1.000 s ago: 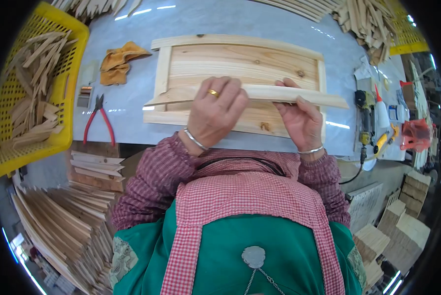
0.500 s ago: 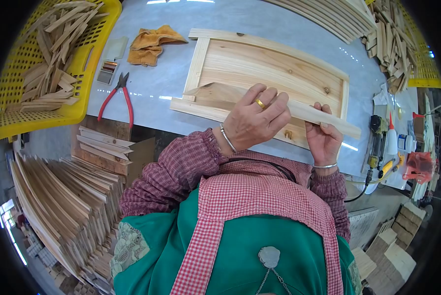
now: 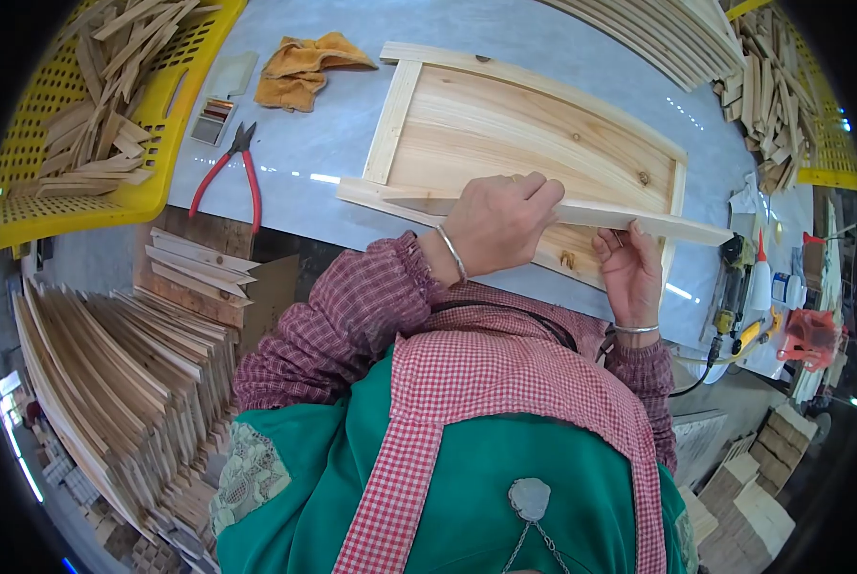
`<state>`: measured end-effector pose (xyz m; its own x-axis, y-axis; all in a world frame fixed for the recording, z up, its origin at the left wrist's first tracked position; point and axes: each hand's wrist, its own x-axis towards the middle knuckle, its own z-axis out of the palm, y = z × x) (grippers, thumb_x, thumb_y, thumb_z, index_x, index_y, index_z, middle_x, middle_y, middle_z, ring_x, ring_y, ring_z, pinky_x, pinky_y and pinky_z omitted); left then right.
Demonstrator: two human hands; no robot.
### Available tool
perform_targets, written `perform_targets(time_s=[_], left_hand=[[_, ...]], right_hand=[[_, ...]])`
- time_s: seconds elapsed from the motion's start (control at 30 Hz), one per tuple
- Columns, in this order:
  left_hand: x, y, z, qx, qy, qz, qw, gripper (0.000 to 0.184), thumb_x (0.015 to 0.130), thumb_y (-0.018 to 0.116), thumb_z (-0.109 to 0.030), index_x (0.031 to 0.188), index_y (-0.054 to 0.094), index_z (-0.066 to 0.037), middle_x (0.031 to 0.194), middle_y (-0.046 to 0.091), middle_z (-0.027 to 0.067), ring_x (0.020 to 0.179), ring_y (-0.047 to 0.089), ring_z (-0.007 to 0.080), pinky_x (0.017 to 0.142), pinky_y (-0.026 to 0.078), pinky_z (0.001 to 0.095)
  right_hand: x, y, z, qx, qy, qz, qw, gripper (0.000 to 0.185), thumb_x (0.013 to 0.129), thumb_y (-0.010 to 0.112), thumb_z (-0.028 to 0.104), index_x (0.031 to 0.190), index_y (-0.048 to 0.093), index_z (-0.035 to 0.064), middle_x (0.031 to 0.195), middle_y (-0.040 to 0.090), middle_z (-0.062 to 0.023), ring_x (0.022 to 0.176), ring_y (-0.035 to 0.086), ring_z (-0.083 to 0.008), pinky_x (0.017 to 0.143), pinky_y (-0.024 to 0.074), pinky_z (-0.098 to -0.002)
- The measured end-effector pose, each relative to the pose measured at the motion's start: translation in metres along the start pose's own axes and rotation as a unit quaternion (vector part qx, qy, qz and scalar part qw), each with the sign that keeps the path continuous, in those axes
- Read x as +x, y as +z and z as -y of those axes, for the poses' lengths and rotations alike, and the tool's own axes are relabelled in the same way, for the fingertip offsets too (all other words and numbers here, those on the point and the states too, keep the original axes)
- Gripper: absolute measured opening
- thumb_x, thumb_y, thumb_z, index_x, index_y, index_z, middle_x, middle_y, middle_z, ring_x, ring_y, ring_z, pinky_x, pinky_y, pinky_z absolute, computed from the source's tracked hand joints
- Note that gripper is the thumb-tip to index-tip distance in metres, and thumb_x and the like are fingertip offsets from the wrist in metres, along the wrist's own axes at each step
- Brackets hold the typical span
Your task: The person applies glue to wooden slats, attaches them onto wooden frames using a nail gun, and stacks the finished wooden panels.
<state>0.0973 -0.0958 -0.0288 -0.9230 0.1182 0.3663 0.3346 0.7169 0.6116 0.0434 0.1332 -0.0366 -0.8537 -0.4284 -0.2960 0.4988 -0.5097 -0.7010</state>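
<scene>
A thin pale wood strip (image 3: 644, 219) runs across the near side of a wooden framed panel (image 3: 505, 129), held just above it. My left hand (image 3: 500, 225) is closed over the strip left of its middle, knuckles up. Thumb and fingers of my right hand (image 3: 631, 263) pinch the strip's lower edge closer to its right end. The panel lies flat on the grey-white table (image 3: 290, 158), with a knotted board inside a raised frame. My hands and the strip cover part of its near rail.
Red-handled pliers (image 3: 230, 177), an orange cloth (image 3: 304, 72) and a small box (image 3: 212, 121) lie at left. Yellow baskets (image 3: 175, 143) of wood scraps stand at both sides. Stacked strips (image 3: 653, 38) lie at the back, a glue bottle (image 3: 761, 273) at right, stacked boards (image 3: 132, 383) at lower left.
The strip has moved to the right and turned more edge-on. My left hand has rolled over, its fingers curling closer round the strip. The whole view has shifted slightly.
</scene>
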Motion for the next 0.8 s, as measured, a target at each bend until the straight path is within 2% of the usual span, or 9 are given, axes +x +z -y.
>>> perform_targets(time_s=[0.07,0.2,0.37,0.47,0.6,0.8], left_hand=[[0.004,0.004,0.005,0.018,0.028,-0.013,0.999,0.021,0.080,0.064,-0.016,0.095,0.055,-0.006,0.081,0.053,0.0078,0.071,0.056,0.0249,0.063,0.046,0.0333],[0.009,0.007,0.009,0.021,0.055,-0.032,0.998,0.024,0.078,0.066,-0.018,0.095,0.055,-0.005,0.086,0.053,0.0083,0.076,0.055,0.0253,0.064,0.046,0.0341],[0.010,0.015,0.018,0.015,0.069,-0.028,0.997,0.028,0.076,0.068,-0.020,0.095,0.055,-0.005,0.090,0.052,0.0095,0.080,0.054,0.0256,0.066,0.045,0.0349],[0.009,0.015,0.021,0.033,0.029,-0.023,0.999,0.028,0.076,0.068,-0.021,0.093,0.055,-0.004,0.088,0.050,0.0106,0.081,0.052,0.0261,0.070,0.044,0.0358],[0.012,0.022,0.019,0.058,-0.001,-0.061,0.996,0.026,0.076,0.068,-0.020,0.091,0.055,-0.004,0.086,0.049,0.0110,0.080,0.051,0.0263,0.071,0.042,0.0370],[0.016,0.026,0.014,0.094,-0.045,-0.069,0.992,0.023,0.075,0.068,-0.020,0.087,0.056,-0.004,0.086,0.049,0.0115,0.083,0.050,0.0267,0.072,0.039,0.0374]], right_hand=[[0.001,0.004,0.001,-0.049,-0.011,-0.054,0.997,0.018,0.092,0.055,0.015,0.104,0.058,0.0015,0.098,0.065,-0.0098,0.090,0.064,-0.0221,0.083,0.0542,-0.0369],[0.003,-0.003,-0.001,-0.056,0.004,-0.092,0.994,0.016,0.092,0.055,0.013,0.103,0.059,0.0022,0.097,0.065,-0.0102,0.090,0.064,-0.0209,0.080,0.0555,-0.0346],[0.010,-0.001,-0.001,-0.064,0.004,-0.100,0.993,0.015,0.093,0.054,0.012,0.103,0.058,0.0013,0.097,0.064,-0.0106,0.091,0.064,-0.0202,0.082,0.0550,-0.0337],[0.016,0.001,-0.001,-0.088,0.014,-0.082,0.993,0.020,0.093,0.053,0.012,0.108,0.057,-0.0014,0.100,0.064,-0.0121,0.093,0.063,-0.0198,0.084,0.0541,-0.0313],[0.022,0.010,0.002,-0.104,0.024,-0.084,0.991,0.029,0.094,0.051,0.012,0.116,0.053,-0.0056,0.105,0.064,-0.0144,0.095,0.063,-0.0196,0.085,0.0532,-0.0297],[0.027,0.005,0.004,-0.140,0.035,-0.071,0.987,0.035,0.095,0.047,0.013,0.123,0.049,-0.0081,0.109,0.063,-0.0165,0.095,0.063,-0.0194,0.085,0.0530,-0.0297]])
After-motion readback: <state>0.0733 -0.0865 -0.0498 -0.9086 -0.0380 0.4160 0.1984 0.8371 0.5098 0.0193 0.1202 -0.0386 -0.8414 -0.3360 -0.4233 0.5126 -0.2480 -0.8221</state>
